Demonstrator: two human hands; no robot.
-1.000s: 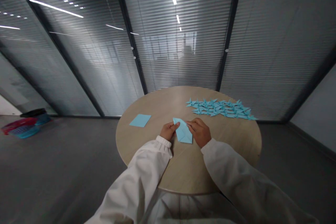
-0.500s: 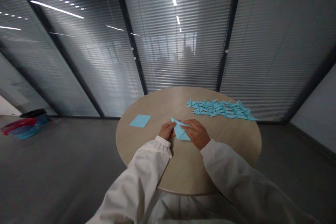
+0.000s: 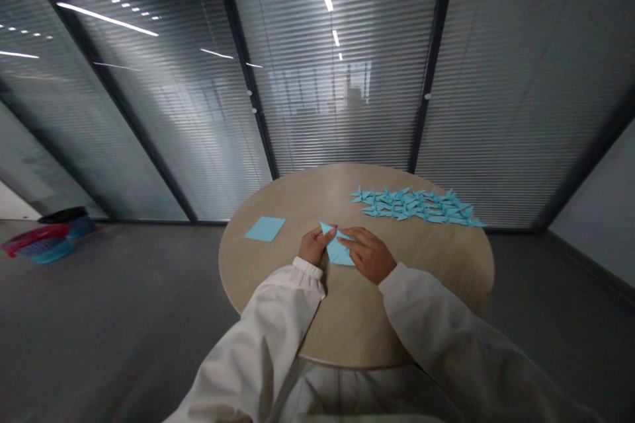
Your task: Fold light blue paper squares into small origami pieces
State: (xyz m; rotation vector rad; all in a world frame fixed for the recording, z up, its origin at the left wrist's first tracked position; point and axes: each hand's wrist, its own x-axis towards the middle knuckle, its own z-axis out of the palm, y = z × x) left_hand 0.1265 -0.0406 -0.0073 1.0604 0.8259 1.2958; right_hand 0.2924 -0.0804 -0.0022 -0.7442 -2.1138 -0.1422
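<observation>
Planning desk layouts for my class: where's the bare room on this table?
Bare tabletop shows at the far side, between the blue paper sheet and origami cranes; rightward, between cranes and right sleeve; nearest, between that and the left sleeve. Crowded: the middle, where left hand and right hand meet on folded blue paper, and the crane cluster.

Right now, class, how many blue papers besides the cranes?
2: a folded paper held by left hand, touched by right hand; on the table left of them, a sheet. Others may hide beneath it.
</observation>
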